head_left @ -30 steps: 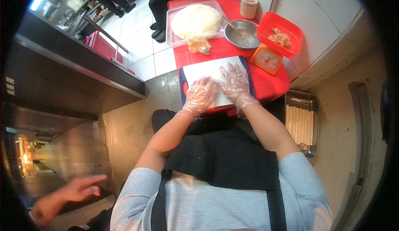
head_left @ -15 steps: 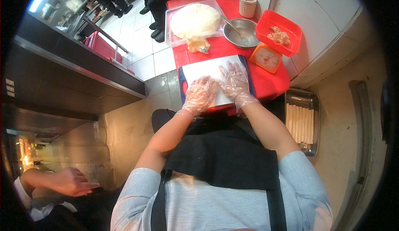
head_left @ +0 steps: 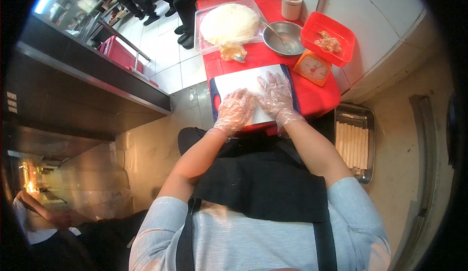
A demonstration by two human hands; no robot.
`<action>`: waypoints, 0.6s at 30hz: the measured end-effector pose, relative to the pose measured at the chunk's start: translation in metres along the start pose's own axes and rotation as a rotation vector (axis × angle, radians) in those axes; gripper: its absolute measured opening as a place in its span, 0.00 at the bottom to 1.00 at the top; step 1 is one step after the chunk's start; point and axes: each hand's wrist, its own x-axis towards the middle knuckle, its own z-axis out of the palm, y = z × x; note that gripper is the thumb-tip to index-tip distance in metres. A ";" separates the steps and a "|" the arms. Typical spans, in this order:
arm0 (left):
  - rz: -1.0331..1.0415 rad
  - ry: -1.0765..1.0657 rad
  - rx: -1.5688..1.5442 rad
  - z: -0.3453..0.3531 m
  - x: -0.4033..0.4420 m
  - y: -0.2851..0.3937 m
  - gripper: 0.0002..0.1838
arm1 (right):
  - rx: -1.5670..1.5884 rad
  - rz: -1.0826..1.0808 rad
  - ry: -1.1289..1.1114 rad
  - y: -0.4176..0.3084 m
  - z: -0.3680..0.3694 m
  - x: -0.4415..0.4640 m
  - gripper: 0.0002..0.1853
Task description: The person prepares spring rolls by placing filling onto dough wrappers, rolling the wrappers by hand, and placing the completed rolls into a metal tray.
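Observation:
Both my hands wear clear plastic gloves and rest on a white, blue-edged cutting board (head_left: 237, 78). My left hand (head_left: 235, 107) lies over the left part of the board, palm down, fingers close together and slightly bent. Beside it, my right hand (head_left: 277, 93) is flat with its fingers spread apart. The thumbs almost meet in the middle. Whatever may lie under the palms is hidden. Just beyond the board sits a crumpled yellowish piece (head_left: 233, 51), in front of a clear tray (head_left: 198, 37) bearing a big pale mound (head_left: 230, 24).
On the red surface (head_left: 317, 93) stand a metal bowl (head_left: 284, 39) with a spoon, a lidded container (head_left: 291, 6), and an orange scale (head_left: 312, 68) under a red tub (head_left: 341, 27) of filling. Low at right, a metal tray (head_left: 372, 139) holds pale rolls (head_left: 352, 146). A co-worker's arm (head_left: 44, 210) shows lower left.
My hands stay almost exactly where they were. At lower left the co-worker's arm has drawn back and lower, and another person's legs have come into view at the top left.

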 end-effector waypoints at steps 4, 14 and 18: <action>-0.027 0.009 -0.030 0.002 0.000 -0.001 0.25 | -0.011 -0.008 0.006 0.003 0.003 0.002 0.35; -0.178 0.167 -0.174 -0.016 0.067 -0.048 0.30 | 0.003 0.002 0.048 0.003 0.006 0.004 0.36; -0.131 0.596 -0.119 -0.010 0.125 -0.091 0.35 | -0.005 -0.003 0.069 0.005 0.011 0.006 0.37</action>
